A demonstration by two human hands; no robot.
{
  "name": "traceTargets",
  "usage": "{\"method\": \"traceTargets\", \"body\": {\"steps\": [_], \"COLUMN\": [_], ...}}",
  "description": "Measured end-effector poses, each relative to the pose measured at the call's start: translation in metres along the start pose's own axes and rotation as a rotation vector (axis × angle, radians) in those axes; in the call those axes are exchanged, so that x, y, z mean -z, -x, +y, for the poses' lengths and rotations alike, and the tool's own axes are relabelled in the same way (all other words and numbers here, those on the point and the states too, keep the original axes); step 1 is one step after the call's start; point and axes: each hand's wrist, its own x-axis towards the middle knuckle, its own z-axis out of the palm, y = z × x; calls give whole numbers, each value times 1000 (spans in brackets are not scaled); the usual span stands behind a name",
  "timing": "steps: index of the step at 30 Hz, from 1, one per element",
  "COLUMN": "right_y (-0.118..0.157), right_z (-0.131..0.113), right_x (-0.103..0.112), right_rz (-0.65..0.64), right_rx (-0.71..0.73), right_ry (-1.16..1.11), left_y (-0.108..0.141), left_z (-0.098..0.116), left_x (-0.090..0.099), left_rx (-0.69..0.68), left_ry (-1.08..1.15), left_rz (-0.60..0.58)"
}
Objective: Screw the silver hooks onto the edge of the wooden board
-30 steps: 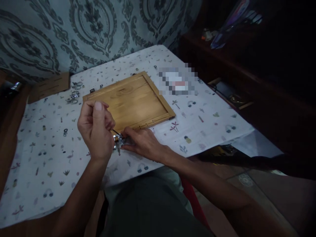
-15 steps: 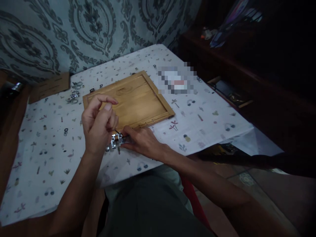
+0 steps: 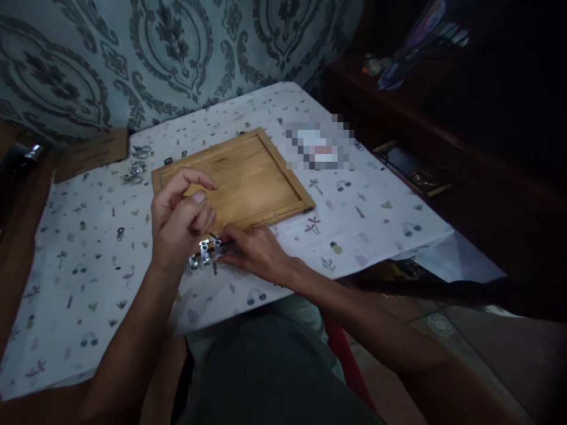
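Observation:
A framed wooden panel (image 3: 239, 177) lies flat on the patterned cloth. Shiny metal hardware (image 3: 205, 252) sits at the panel's near edge, between my two hands. Thumb and fingers of my right hand (image 3: 254, 251) close round the right end of this hardware, where a thin dark piece also shows. Over the panel's near left part is my left hand (image 3: 181, 212), its index finger bent and thumb folded against the other curled fingers. Whatever it may hold is hidden. Its lower side is beside the hardware.
More metal pieces (image 3: 136, 168) lie behind the panel's left corner, near a brown cardboard piece (image 3: 95, 156). A blurred-out item (image 3: 316, 144) is at the back right of the cloth-covered table (image 3: 381, 236). An open drawer (image 3: 414, 171) is beyond the right edge.
The whole view has shifted slightly. Both hands keep nearly the same pose beside the metal hardware.

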Motion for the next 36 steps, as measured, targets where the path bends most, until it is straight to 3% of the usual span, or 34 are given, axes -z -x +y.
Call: {"method": "traceTargets", "body": {"steps": [20, 29, 32, 36], "right_y": [0, 0, 0, 0], "right_z": [0, 0, 0, 2], "right_x": [-2, 0, -1, -4], "right_rz": [27, 25, 27, 43], "right_rx": [16, 23, 12, 31], "right_ry": [-54, -77, -69, -59], "left_y": [1, 3, 2, 3], "left_z": [-3, 2, 1, 0], "left_x": [2, 12, 16, 12], "left_rx": [-9, 97, 26, -46], "left_ry": [15, -11, -14, -100], "left_rz": [-81, -302, -222, 77]}}
